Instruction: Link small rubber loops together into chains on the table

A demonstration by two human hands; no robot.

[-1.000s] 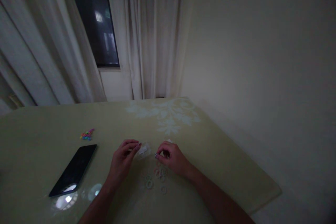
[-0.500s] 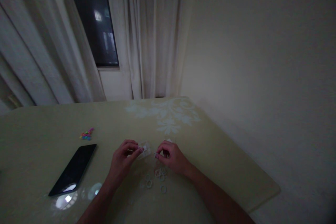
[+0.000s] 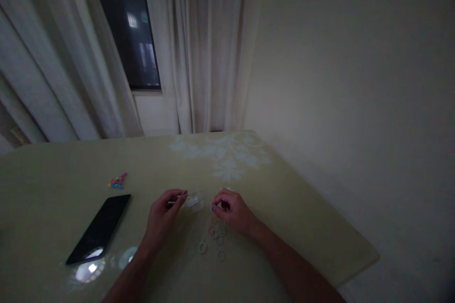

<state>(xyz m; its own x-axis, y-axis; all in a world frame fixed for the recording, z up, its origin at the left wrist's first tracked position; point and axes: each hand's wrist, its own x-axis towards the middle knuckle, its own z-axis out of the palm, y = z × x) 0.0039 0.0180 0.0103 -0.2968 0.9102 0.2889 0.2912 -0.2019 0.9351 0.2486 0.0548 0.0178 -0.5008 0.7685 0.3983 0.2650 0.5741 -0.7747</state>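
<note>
My left hand (image 3: 165, 208) is held over the table with thumb and forefinger pinched together; anything between them is too small to name. Just right of those fingertips lies a clear plastic box (image 3: 195, 202) with something pale inside. My right hand (image 3: 232, 208) also makes a pinch, with a tiny pale thing at its fingertips that I cannot make out. Below and between the hands are several small pale rings (image 3: 202, 247), a few of them pinkish (image 3: 213, 233). A whitish item (image 3: 228, 189) shows partly behind my right hand.
A dark phone or tablet (image 3: 99, 229) lies on the table left of my left arm. Beyond it sits a little heap of brightly coloured small pieces (image 3: 117, 181). The pale table (image 3: 298, 208) ends at a wall on the right and curtains (image 3: 209, 47) at the back.
My left hand has drawn slightly left, away from the clear box, showing more of it. My right hand has barely moved. One ring among those below looks shifted or gone.
</note>
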